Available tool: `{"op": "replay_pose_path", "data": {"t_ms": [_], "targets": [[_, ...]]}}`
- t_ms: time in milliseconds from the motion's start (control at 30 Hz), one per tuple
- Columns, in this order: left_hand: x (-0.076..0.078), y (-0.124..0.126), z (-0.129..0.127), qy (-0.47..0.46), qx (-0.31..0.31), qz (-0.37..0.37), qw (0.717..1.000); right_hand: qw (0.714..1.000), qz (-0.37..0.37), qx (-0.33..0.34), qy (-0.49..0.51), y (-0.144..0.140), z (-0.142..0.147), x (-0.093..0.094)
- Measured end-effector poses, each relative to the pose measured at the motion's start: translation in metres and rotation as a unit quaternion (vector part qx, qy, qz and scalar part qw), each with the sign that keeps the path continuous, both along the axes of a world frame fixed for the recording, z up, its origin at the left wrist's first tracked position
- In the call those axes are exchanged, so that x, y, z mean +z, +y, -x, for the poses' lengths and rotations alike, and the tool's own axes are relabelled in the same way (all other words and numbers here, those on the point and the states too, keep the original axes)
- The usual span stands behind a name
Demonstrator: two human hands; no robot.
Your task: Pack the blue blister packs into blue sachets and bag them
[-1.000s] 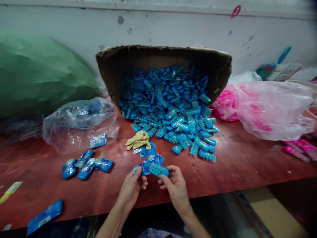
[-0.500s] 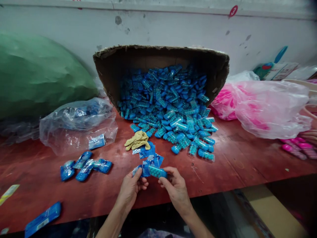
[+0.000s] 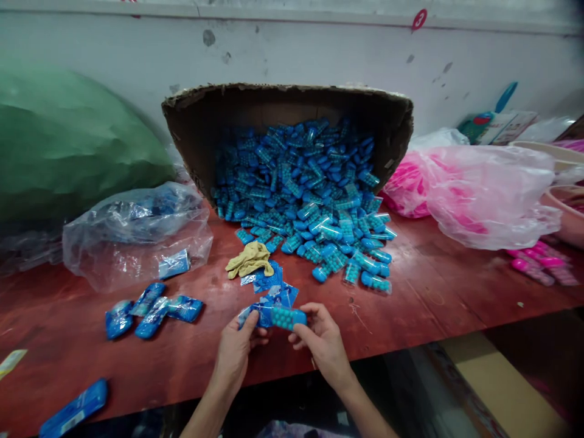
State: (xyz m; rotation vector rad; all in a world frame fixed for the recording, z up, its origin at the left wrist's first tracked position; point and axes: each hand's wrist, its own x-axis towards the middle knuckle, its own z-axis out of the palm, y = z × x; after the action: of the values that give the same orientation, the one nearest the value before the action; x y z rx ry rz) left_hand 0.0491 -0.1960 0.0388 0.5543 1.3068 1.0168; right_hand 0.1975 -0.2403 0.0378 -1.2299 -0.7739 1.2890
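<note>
Capsule case pushed into the wrapper

Since a second ago, the blue capsule case (image 3: 288,317) in the right hand (image 3: 322,344) has turned from a tilt to lie level, and its left end now meets the mouth of the blue wrapper (image 3: 255,315) pinched by the left hand (image 3: 237,348). The two hands have drawn a little closer together, thumbs nearer each other.
</note>
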Motion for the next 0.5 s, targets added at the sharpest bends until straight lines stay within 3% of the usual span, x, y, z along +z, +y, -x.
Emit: {"op": "replay_pose_path", "data": {"t_ms": [133, 300, 500], "targets": [[0.0025, -0.0008, 0.0005, -0.035, -0.020, 0.001, 0.999, 0.996, 0.038, -0.002, 0.084, 0.0065, -0.0010, -0.0007], [0.0035, -0.0003, 0.0038, -0.041, -0.059, 0.033, 0.997, 0.997, 0.004, 0.025, 0.073, 0.0038, -0.0047, -0.0024], [0.0024, -0.0004, 0.0024, 0.023, -0.003, -0.002, 1.000, 0.998, -0.005, 0.018, 0.060, 0.0008, -0.0036, -0.0069]]}}
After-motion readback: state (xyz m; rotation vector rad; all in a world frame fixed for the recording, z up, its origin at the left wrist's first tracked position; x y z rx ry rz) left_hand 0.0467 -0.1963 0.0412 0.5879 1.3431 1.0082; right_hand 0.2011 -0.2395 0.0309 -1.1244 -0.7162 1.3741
